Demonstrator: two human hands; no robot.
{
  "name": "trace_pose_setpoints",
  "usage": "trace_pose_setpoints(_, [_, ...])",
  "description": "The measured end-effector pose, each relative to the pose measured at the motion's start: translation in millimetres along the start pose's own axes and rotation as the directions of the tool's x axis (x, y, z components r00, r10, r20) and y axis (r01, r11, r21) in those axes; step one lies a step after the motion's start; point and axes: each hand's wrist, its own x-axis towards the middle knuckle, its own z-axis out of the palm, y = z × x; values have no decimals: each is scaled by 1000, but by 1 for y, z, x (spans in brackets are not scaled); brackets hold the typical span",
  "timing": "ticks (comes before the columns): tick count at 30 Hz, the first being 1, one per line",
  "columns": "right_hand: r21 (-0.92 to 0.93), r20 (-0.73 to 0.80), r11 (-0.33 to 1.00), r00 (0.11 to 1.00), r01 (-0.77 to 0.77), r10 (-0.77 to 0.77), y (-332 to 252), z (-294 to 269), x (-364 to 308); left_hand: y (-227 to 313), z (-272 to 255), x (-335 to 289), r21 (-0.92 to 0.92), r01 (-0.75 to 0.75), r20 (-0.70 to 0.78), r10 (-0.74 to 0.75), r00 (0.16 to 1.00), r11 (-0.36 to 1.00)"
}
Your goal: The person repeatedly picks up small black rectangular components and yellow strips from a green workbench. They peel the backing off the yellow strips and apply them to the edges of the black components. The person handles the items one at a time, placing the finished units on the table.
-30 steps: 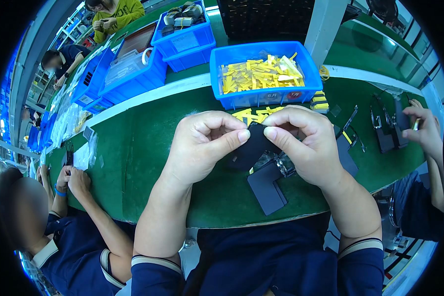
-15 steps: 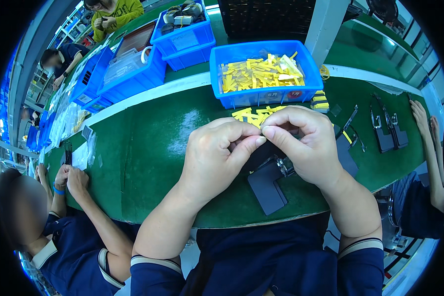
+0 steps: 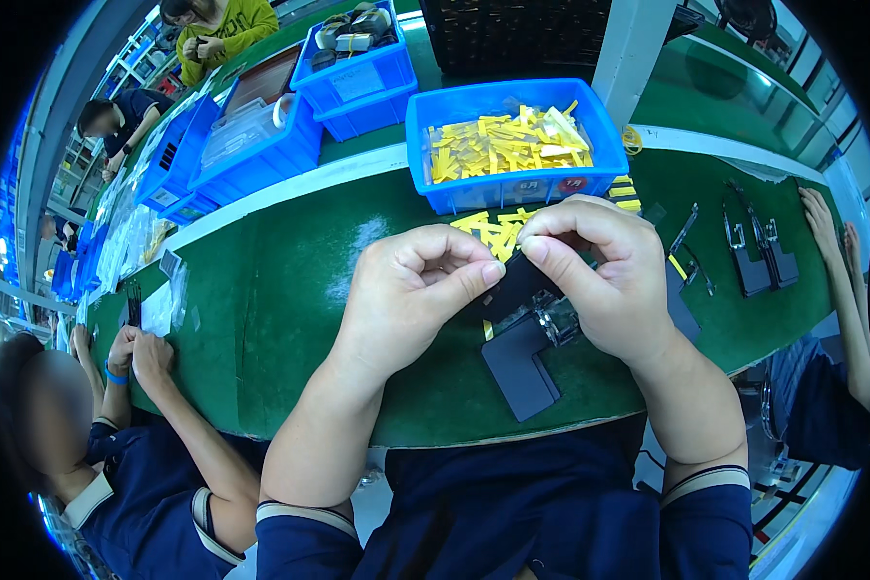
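Note:
My left hand (image 3: 406, 295) is pinched, thumb against forefinger, above the green work table. My right hand (image 3: 604, 275) pinches the same way a short distance to its right. Anything between the fingertips is too small to make out. Under and just in front of the hands lies a dark L-shaped part (image 3: 520, 372) with a clear and metallic fitting (image 3: 554, 317) at its upper end, partly hidden by my right hand. Loose yellow strips (image 3: 493, 232) are heaped just beyond my fingertips.
Behind the heap stands a blue bin (image 3: 522, 198) filled with yellow strips. More blue bins (image 3: 362, 82) are at the back left. Other dark parts with cables (image 3: 759, 266) lie to the right. A co-worker (image 3: 164, 445) sits at left; another person's arms (image 3: 836, 261) reach in at right.
My hands have drawn slightly apart at the fingertips, the left shifting a little left and down. More of the dark part now shows between them.

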Motion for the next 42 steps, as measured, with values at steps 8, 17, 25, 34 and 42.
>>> trace_pose_setpoints(8, [-100,4,995,1000,-10,11,-3,0,0,2,2,-1,337,-116,-29,134,991,934])
trace_pose_setpoints(17, [21,-126,992,984,-123,125,-5,-1,0,-6,12,0,722,-501,54,682,730,478])
trace_pose_setpoints(25, [-65,-122,997,992,-52,44,-4,1,-1,-4,13,-2,776,-509,132,693,708,373])
trace_pose_setpoints(34, [-130,-92,991,994,39,-52,-4,-1,0,0,7,-2,583,-308,-40,405,913,752])
trace_pose_setpoints(42, [-130,-66,990,995,60,-69,-3,1,0,1,8,0,382,-344,-41,387,921,858])
